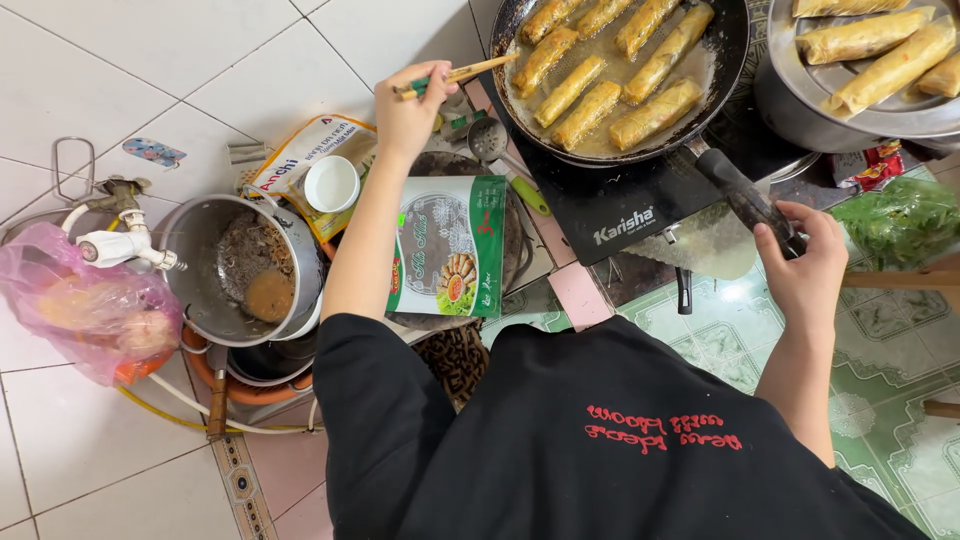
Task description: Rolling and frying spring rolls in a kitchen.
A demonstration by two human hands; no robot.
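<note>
The cooking is done low down on a tiled floor (120,80): white tiles on the person's left, green patterned tiles on the right. A black single-burner cooktop (610,205) sits on the floor and carries a dark frying pan (725,40) in which golden spring rolls (600,80) lie side by side in shallow oil.

The right hand (805,265) is bent at the wrist with the forearm running back toward the body; its grip is closed around the end of the black pan handle (735,190), which slopes from the pan down into the palm. Just beyond this grip, further right, a steel plate (880,110) holds more rolls, and a bag of green leaves (900,220) lies beside the wrist.

The left hand (410,110) is stretched forward, arm nearly straight, with its grip pinched narrow on a pair of wooden chopsticks (470,72). Their tips point right, reaching the pan's near rim. Beside this grip lies a slotted ladle (490,140); under the forearm rests a green-and-white food packet (450,245). Further left of that arm are a small white cup (331,184), a steel pot (215,250) with browned scraps, a white tap (115,245) and a pink plastic bag (80,310).
</note>
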